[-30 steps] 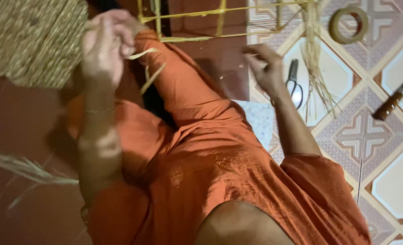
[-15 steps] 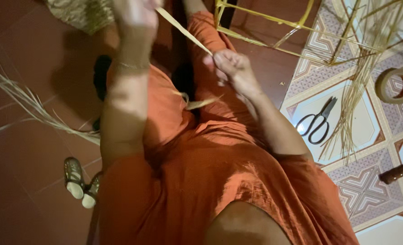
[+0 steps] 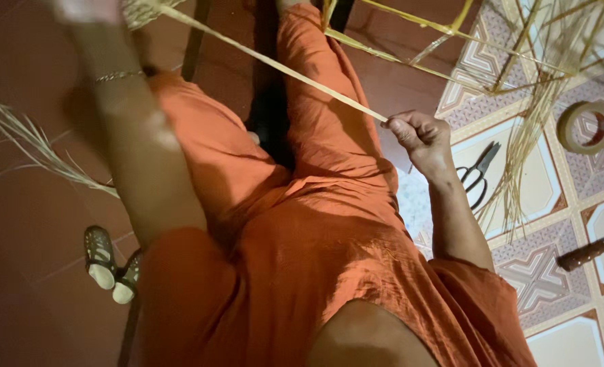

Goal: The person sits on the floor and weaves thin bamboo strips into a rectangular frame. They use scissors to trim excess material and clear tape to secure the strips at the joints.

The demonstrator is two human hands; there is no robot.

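Head view is looking down on a person in orange clothes (image 3: 329, 258) who is sitting over a dark red floor (image 3: 16, 272) that is meeting patterned tiles (image 3: 553, 272) on the right. A long pale strip (image 3: 274, 64) is stretching tight from far left to the middle. The right hand (image 3: 421, 139) is pinching the near end of the strip in a closed fist. The left hand (image 3: 88, 8) is reaching up at the far left edge, blurred and cut off, so I cannot tell its grip. Loose straw (image 3: 540, 115) is lying on the tiles at far right, with scissors (image 3: 477, 173) just right of the right hand, a tape roll (image 3: 584, 127) beyond, and a knife (image 3: 591, 250) nearer. Two small shoes (image 3: 108, 261) are sitting near left.
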